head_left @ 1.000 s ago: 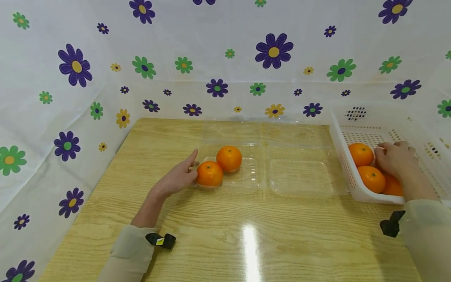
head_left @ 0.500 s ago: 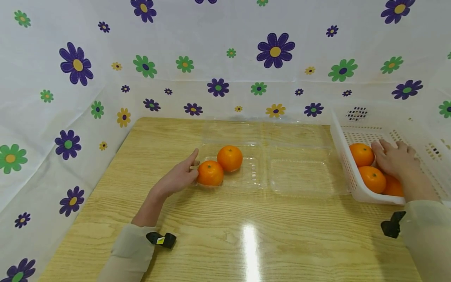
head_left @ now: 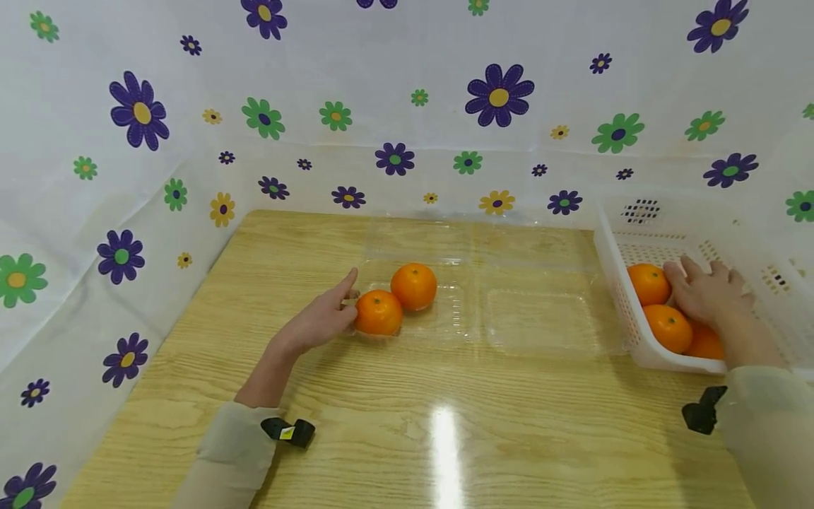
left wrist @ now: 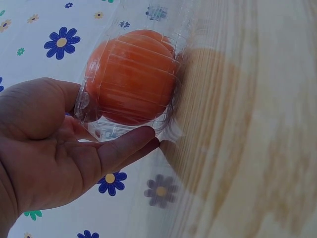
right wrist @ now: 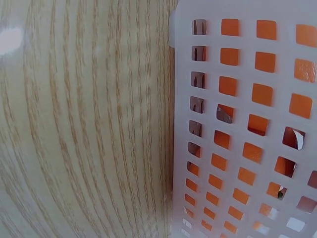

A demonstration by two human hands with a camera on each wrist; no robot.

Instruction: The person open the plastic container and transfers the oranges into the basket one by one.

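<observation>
At the left edge of a clear plastic clamshell container, my left hand holds its side. In the left wrist view the thumb lies against the container's wall and the fingers are low by its base. Two oranges sit inside: a front orange close to my fingertips and a back orange. My right hand is inside the white basket, fingers spread, beside an upper orange and a lower orange. Another orange is partly under it. The right wrist view shows the basket's slotted wall, hiding most of the hand.
A second clear clamshell container lies with its lid raised between the first one and the basket. Wooden tabletop spreads in front. A white flowered cloth stands behind and along the left side.
My right hand's fingers have loosened and spread, and the hand has shifted slightly within the basket. The left hand and the two oranges beside it stay put.
</observation>
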